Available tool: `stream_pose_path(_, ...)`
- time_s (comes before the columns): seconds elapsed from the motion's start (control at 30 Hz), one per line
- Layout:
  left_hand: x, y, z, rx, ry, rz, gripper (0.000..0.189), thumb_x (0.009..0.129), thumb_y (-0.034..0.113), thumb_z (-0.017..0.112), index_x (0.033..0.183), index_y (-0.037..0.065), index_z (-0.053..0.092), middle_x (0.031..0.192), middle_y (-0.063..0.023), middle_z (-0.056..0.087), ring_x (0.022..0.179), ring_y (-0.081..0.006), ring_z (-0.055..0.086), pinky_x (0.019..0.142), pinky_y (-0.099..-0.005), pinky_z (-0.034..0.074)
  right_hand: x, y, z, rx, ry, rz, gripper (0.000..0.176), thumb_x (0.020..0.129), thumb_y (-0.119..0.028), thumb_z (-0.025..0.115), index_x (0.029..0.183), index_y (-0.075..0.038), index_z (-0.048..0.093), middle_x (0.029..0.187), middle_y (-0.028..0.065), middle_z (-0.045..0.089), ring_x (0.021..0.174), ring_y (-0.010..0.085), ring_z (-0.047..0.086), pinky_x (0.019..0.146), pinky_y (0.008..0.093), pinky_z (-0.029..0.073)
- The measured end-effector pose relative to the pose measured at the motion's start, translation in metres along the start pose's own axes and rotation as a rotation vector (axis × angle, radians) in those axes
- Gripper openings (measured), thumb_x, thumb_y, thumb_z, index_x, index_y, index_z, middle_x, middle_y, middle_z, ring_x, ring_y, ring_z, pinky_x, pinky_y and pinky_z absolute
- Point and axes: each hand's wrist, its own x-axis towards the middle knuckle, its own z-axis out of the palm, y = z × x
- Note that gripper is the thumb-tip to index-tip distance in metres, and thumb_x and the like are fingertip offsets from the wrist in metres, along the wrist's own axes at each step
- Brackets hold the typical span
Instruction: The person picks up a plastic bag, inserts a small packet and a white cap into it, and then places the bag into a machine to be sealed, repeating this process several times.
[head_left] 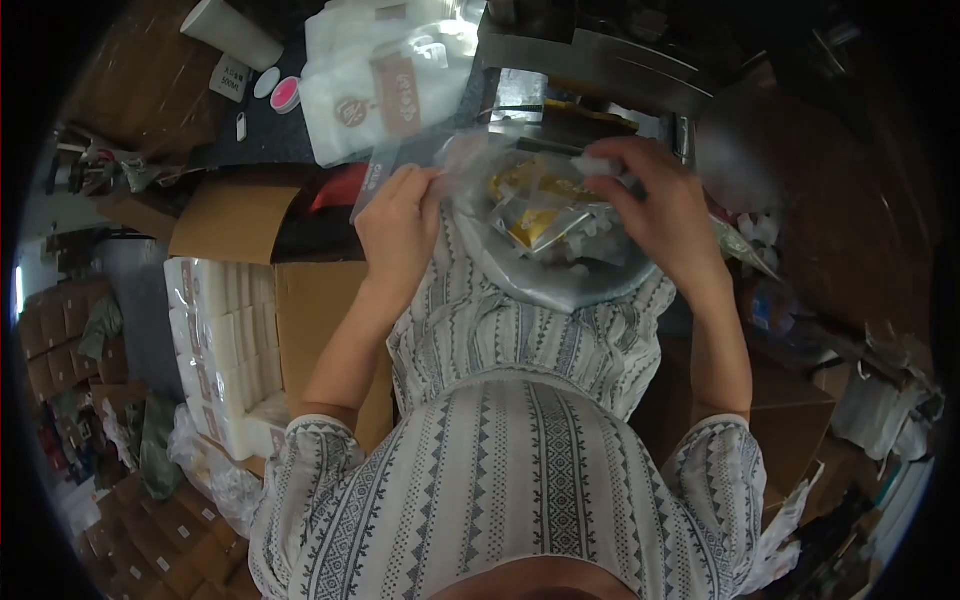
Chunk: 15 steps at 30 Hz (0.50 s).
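My left hand [398, 225] is closed, its thumb and finger pinching the edge of a clear plastic bag [462, 158] that is blurred by motion. My right hand [662, 205] curls over the right side of a metal basin [560, 298] on my lap, with a small whitish translucent piece [606, 168] between thumb and fingers. In the basin lie gold and clear packets [535, 228] and several small translucent plastic pieces [590, 240]. The exact kind of these pieces is too blurred to tell.
White pouches [385, 85] with brown labels lie stacked on the dark table, near a white cup [232, 35] and a pink-filled round tub [286, 95]. At my left stands an open cardboard box [325, 340] beside packs of wrapped white stacks [225, 350]. More cartons [160, 530] sit lower left.
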Motion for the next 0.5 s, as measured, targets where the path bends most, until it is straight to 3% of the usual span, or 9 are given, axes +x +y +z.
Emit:
stream_pose_path(0.07,0.002,0.010,-0.003,-0.047,-0.003,0.009,0.006,0.081,0.008,0.065,0.086,0.005,0.065,0.079,-0.0085,0.061,0.067,-0.0296,0.061,0.057,-0.0359,0.046,0.007,0.000,0.013,-0.234,-0.003,-0.368,0.025,0.082,-0.012,0.070,0.104,-0.004,0.063,0.099,0.0069,0.067,0.080,0.0185,0.063,0.071,0.0310,0.050)
stream_pose_path(0.1,0.002,0.016,-0.005,-0.138,-0.055,0.058,0.006,0.081,0.009,0.065,0.086,0.005,0.064,0.078,-0.0091,0.061,0.067,-0.0298,0.061,0.057,-0.0360,0.046,0.007,0.000,0.015,-0.234,-0.002,-0.367,0.025,0.082,-0.012,0.070,0.104,-0.004,0.063,0.099,0.0069,0.067,0.080,0.0185,0.063,0.071,0.0310,0.050)
stream_pose_path(0.17,0.001,0.023,0.000,-0.231,-0.108,0.108,0.005,0.082,0.009,0.066,0.085,0.005,0.064,0.077,-0.0097,0.061,0.067,-0.0300,0.061,0.057,-0.0362,0.046,0.006,0.001,0.017,-0.128,-0.092,-0.340,0.024,0.081,-0.013,0.070,0.103,-0.004,0.065,0.099,0.0063,0.067,0.085,0.0182,0.063,0.072,0.0313,0.050)
stream_pose_path(0.2,-0.001,0.025,0.006,-0.289,-0.241,0.111,0.006,0.083,0.011,0.065,0.084,0.005,0.064,0.077,-0.0107,0.061,0.068,-0.0306,0.061,0.058,-0.0367,0.047,0.005,0.002,0.015,-0.130,-0.093,-0.338,0.024,0.081,-0.013,0.070,0.103,-0.004,0.065,0.099,0.0063,0.067,0.085,0.0182,0.063,0.072,0.0313,0.050)
stream_pose_path(0.23,-0.002,0.027,0.011,-0.345,-0.374,0.116,0.008,0.083,0.012,0.065,0.083,0.004,0.064,0.076,-0.0118,0.061,0.068,-0.0312,0.061,0.058,-0.0372,0.047,0.003,0.004,0.012,-0.034,-0.141,-0.209,0.024,0.081,-0.013,0.070,0.103,-0.004,0.065,0.100,0.0065,0.067,0.086,0.0182,0.063,0.072,0.0311,0.050)
stream_pose_path(0.27,-0.001,0.033,0.018,-0.411,-0.391,0.074,0.013,0.085,0.015,0.064,0.081,0.003,0.064,0.077,-0.0138,0.062,0.068,-0.0326,0.062,0.058,-0.0386,0.047,0.002,0.006,0.008,0.061,-0.188,-0.080,0.024,0.081,-0.013,0.070,0.103,-0.004,0.065,0.100,0.0068,0.067,0.087,0.0183,0.063,0.073,0.0310,0.050)
stream_pose_path(0.37,0.005,0.043,0.033,-0.474,-0.473,-0.022,0.016,0.085,0.017,0.064,0.081,0.002,0.065,0.078,-0.0150,0.063,0.068,-0.0334,0.062,0.058,-0.0392,0.047,-0.003,0.009,-0.006,-0.002,-0.174,0.062,0.025,0.082,-0.013,0.070,0.105,-0.005,0.065,0.101,0.0067,0.067,0.084,0.0182,0.064,0.071,0.0307,0.051)
stream_pose_path(0.5,0.007,0.046,0.035,-0.440,-0.375,-0.047,0.015,0.084,0.018,0.065,0.082,0.003,0.067,0.080,-0.0151,0.064,0.068,-0.0335,0.062,0.059,-0.0392,0.047,-0.011,0.015,-0.020,-0.067,-0.046,0.055,0.025,0.081,-0.011,0.069,0.106,-0.005,0.065,0.098,0.0076,0.067,0.082,0.0196,0.065,0.071,0.0304,0.051)
